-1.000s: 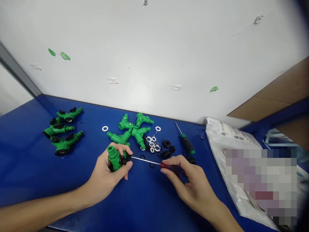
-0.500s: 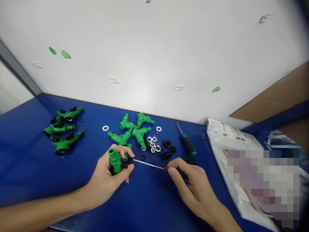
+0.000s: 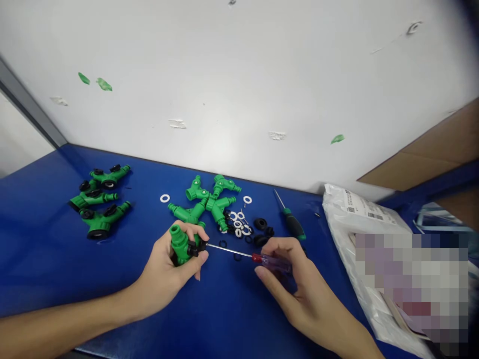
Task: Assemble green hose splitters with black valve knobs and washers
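Observation:
My left hand (image 3: 168, 276) is shut around a green plastic hose splitter (image 3: 180, 245), and a black valve knob (image 3: 193, 248) sticks out past my fingers. My right hand (image 3: 295, 284) pinches a thin screwdriver with a clear red handle (image 3: 272, 261). Its steel shaft (image 3: 229, 250) runs left, and the tip meets the black knob. Nearest my right hand lie loose black rings (image 3: 261, 241). Several white washers and small screws (image 3: 238, 224) are heaped just above it, beside several bare green splitter bodies (image 3: 204, 202).
Several green splitters with black knobs (image 3: 99, 199) lie at the left of the blue table (image 3: 112, 279). A green-handled screwdriver (image 3: 294, 227) lies right of the heap. A plastic bag (image 3: 359, 212) sits on the right, under a white wall (image 3: 239, 99).
My right hand's fingers have shifted along the screwdriver, and more of its clear red handle shows. The left hand and the splitter stay nearly still, with the tip still at the knob.

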`<state>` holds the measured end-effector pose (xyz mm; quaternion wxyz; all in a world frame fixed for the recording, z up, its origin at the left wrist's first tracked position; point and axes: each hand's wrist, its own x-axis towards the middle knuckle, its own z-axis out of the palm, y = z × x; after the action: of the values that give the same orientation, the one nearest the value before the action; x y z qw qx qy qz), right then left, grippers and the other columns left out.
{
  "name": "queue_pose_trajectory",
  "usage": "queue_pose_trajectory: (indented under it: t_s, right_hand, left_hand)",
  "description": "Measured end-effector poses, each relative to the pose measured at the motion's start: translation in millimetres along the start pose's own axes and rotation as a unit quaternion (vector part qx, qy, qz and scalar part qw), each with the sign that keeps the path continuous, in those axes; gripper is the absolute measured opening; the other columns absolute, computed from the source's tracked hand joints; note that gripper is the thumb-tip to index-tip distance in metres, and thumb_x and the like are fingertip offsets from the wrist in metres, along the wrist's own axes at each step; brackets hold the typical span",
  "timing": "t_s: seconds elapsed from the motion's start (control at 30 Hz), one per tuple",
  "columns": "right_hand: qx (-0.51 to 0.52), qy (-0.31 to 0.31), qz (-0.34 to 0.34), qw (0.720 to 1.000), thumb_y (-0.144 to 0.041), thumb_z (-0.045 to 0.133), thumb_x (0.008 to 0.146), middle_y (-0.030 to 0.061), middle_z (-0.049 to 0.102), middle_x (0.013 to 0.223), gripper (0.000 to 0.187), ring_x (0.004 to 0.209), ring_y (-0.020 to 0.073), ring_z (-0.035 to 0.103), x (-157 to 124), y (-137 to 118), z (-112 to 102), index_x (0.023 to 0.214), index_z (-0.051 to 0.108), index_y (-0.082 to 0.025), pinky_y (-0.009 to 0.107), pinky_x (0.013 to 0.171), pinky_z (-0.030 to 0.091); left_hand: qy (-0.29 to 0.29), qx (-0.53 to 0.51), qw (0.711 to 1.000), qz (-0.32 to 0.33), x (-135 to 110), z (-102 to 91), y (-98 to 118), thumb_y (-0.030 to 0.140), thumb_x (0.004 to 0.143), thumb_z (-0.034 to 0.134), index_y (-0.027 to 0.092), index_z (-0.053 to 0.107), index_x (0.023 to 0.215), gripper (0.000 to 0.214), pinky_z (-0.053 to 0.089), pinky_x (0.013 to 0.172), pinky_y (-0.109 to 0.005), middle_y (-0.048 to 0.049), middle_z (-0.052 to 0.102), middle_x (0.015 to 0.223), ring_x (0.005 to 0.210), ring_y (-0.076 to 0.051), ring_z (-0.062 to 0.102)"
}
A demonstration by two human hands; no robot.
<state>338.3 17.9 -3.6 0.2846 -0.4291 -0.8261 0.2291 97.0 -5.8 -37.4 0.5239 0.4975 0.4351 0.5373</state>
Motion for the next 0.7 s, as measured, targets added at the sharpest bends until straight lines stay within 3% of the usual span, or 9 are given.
queue_pose_trajectory:
  t_s: [0.1,0.2,0.37,0.47,0.57,0.7]
  right_hand:
    - [0.005,0.018,-0.018,1.0,-0.029,0.056,0.097,-0.0007,0.071,0.081,0.006,0.067,0.0137,0.069,0.0,0.0,0.4,0.098,0.058,-0.024,0.021,0.063,0.053]
    - [-0.035,0.009,-0.029,0.999,-0.031,0.048,0.101,-0.002,0.069,0.068,0.019,0.055,0.0132,0.065,0.4,-0.3,-0.2,0.089,0.061,-0.023,0.023,0.055,0.049]
    - [-0.021,-0.015,0.022,0.999,-0.033,0.055,0.097,0.0017,0.07,0.089,0.019,0.071,0.0161,0.068,-3.1,1.2,-1.7,0.114,0.054,-0.024,0.025,0.063,0.054]
    - [-0.004,0.007,-0.004,1.0,-0.03,0.057,0.097,0.0005,0.07,0.083,0.007,0.07,0.0152,0.068,-1.5,0.9,-2.0,0.098,0.058,-0.023,0.024,0.065,0.053]
    - [-0.041,-0.011,-0.017,0.999,-0.032,0.05,0.1,-0.0018,0.065,0.065,0.021,0.055,0.0138,0.062,1.8,-1.7,-1.9,0.084,0.061,-0.023,0.023,0.052,0.047]
    - [-0.025,-0.033,0.02,0.999,-0.032,0.053,0.098,0.0006,0.069,0.081,0.013,0.064,0.016,0.067,0.7,-1.7,0.4,0.107,0.055,-0.024,0.024,0.053,0.05]
  left_hand:
    - [-0.005,0.001,1.0,0.004,-1.3,-0.1,0.1,0.012,0.088,0.064,0.023,0.043,0.086,0.023,0.054,0.055,-0.025,0.0047,0.056,0.103,0.051,-0.002,0.057]
    - [-0.012,-0.003,1.0,-0.002,-3.6,0.4,0.4,0.013,0.088,0.064,0.023,0.043,0.085,0.023,0.054,0.054,-0.024,0.0046,0.056,0.103,0.052,-0.002,0.057]
    - [-0.008,-0.003,1.0,-0.01,-1.9,1.6,0.6,0.012,0.088,0.064,0.023,0.043,0.086,0.023,0.054,0.054,-0.024,0.0043,0.056,0.103,0.051,-0.002,0.057]
    - [-0.009,-0.003,1.0,-0.011,-0.4,1.9,1.2,0.013,0.088,0.064,0.022,0.043,0.085,0.023,0.054,0.054,-0.024,0.0036,0.057,0.102,0.05,-0.002,0.056]
    - [-0.008,0.0,1.0,-0.013,-0.7,1.3,1.8,0.013,0.088,0.064,0.022,0.043,0.085,0.023,0.053,0.054,-0.025,0.003,0.057,0.103,0.051,-0.003,0.057]
    - [0.0,0.003,1.0,-0.018,-0.9,0.5,1.3,0.013,0.087,0.065,0.023,0.044,0.086,0.023,0.054,0.054,-0.025,0.0031,0.056,0.103,0.051,-0.003,0.057]
